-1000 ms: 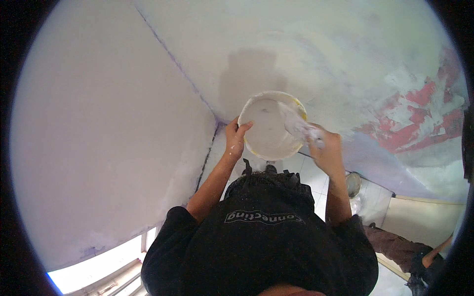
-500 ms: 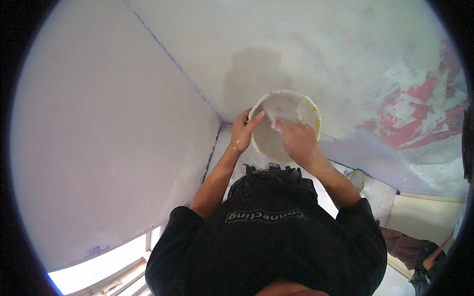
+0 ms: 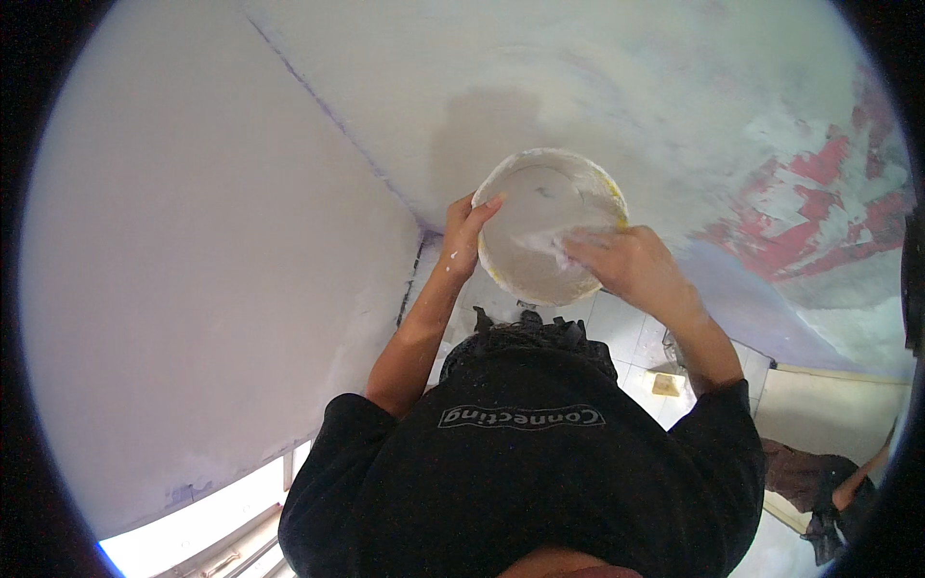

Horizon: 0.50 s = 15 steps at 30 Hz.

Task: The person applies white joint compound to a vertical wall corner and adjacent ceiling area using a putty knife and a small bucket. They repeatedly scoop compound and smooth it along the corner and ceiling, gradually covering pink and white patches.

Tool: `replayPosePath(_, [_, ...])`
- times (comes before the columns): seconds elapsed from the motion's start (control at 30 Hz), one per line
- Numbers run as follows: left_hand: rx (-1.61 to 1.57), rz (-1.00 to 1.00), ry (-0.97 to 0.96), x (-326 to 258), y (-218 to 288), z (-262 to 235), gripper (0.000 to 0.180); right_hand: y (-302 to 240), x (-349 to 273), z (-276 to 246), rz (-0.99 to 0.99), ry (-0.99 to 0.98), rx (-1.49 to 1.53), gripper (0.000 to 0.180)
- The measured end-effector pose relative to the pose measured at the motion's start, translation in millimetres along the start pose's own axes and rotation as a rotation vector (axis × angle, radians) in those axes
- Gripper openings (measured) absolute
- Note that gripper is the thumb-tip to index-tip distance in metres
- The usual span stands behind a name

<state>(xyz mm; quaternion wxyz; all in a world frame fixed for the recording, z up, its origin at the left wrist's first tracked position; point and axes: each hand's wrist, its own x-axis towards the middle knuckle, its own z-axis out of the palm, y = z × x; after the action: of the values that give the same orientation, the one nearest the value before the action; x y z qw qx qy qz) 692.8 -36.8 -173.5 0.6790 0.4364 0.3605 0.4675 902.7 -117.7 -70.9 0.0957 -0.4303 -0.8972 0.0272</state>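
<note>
A round white bucket (image 3: 540,155) is tilted so that its inside shows, with whitish smears on the rim and a yellow streak at its right side. My left hand (image 3: 463,239) grips the rim on the left, thumb over the edge, with white spots on the wrist. Over the right part of the opening reaches my right hand (image 3: 631,268). Its curled fingers are blurred by motion around a whitish lump that I cannot make out. Pale grey matter coats the bucket's inside.
Whitish walls meet in a corner ahead; the right wall (image 3: 819,212) has red and white patches. A window (image 3: 212,511) is low on the left. Past my right forearm, a yellowish block (image 3: 668,385) lies on the tiled floor. Another person (image 3: 809,477) is at the lower right.
My right hand has moved right and slightly down across the bucket, away from my left thumb. The bucket and my left hand have risen a little. The yellowish block has come into view.
</note>
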Motion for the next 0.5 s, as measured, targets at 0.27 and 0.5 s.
replayPosePath(0.27, [0.145,0.105,0.107,-3,-6,17,0.050,13,1,37,0.335,-0.040,0.098,0.026])
replayPosePath(0.5, [0.156,0.185,0.206,1,-12,25,0.051,14,-3,39,0.463,0.233,0.407,0.020])
